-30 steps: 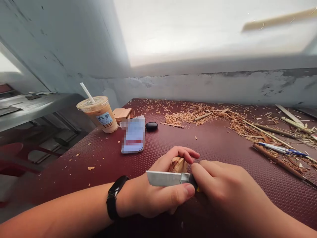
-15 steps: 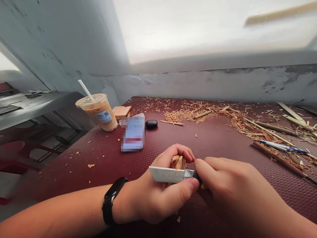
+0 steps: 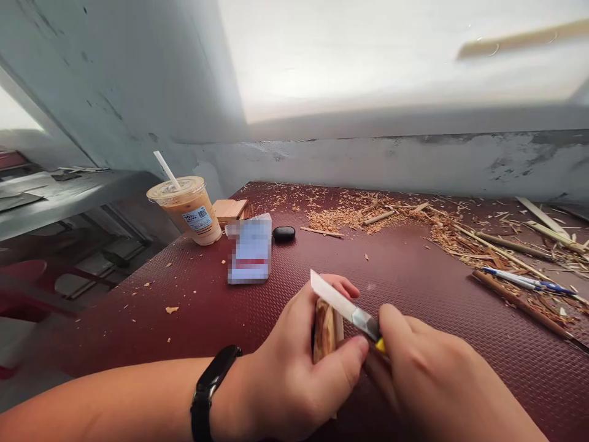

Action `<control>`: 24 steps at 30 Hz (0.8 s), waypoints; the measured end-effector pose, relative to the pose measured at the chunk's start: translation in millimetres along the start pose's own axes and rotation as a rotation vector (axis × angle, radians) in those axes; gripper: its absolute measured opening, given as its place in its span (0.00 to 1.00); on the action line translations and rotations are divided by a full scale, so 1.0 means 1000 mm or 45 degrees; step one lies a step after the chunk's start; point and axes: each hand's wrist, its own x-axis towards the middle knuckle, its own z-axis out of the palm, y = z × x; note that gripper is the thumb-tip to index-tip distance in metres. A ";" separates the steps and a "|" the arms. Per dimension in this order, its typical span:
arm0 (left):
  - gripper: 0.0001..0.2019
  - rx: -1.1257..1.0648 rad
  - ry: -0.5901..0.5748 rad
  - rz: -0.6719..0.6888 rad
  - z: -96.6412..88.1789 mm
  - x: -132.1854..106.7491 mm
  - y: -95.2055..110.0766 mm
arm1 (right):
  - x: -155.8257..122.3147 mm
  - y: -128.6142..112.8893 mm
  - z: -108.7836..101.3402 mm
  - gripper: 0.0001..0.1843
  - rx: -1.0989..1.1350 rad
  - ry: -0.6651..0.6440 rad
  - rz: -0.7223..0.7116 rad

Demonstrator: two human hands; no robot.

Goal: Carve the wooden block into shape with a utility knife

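The slant-tipped metal blade (image 3: 335, 299) is silver-grey, its handle (image 3: 380, 345) black and yellow. The blocky wooden piece (image 3: 325, 334) is tan, streaked brown. The flat table (image 3: 400, 264) is dark maroon, finely patterned. A lidded plastic cup (image 3: 180, 209) shows milky tan, its label (image 3: 197, 219) light blue.

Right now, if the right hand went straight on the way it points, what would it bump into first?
Probably the left hand, whose thumb lies just ahead of the right hand, near the wooden block. Exact depth is hard to tell.

Left hand (image 3: 298, 371) curled, right hand (image 3: 426, 367) clenched
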 end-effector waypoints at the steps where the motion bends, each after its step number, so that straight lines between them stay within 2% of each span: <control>1: 0.21 0.013 0.010 0.014 0.000 -0.001 -0.001 | -0.001 0.000 0.001 0.13 0.022 -0.004 0.023; 3: 0.26 -0.034 -0.029 -0.015 -0.003 0.000 -0.002 | -0.004 0.001 0.003 0.11 0.074 -0.028 0.068; 7: 0.34 -0.247 -0.238 -0.221 -0.010 0.012 0.002 | -0.001 0.009 0.001 0.04 0.194 -0.158 0.087; 10: 0.27 -0.311 -0.360 -0.283 -0.016 0.023 0.012 | 0.014 0.019 -0.010 0.04 0.246 -0.274 0.006; 12: 0.23 -0.303 -0.391 -0.289 -0.020 0.030 0.019 | 0.028 0.027 -0.018 0.09 0.209 -0.330 -0.016; 14: 0.22 -0.245 -0.390 -0.284 -0.023 0.036 0.024 | 0.040 0.033 -0.024 0.09 0.112 -0.359 -0.018; 17: 0.24 -0.116 -0.311 -0.221 -0.023 0.040 0.026 | 0.051 0.040 -0.026 0.07 0.014 -0.381 -0.018; 20: 0.26 -0.063 -0.252 -0.147 -0.022 0.042 0.020 | 0.051 0.043 -0.021 0.08 0.033 -0.371 -0.018; 24: 0.25 -0.087 -0.250 -0.170 -0.021 0.043 0.013 | 0.047 0.045 -0.011 0.09 0.084 -0.379 -0.051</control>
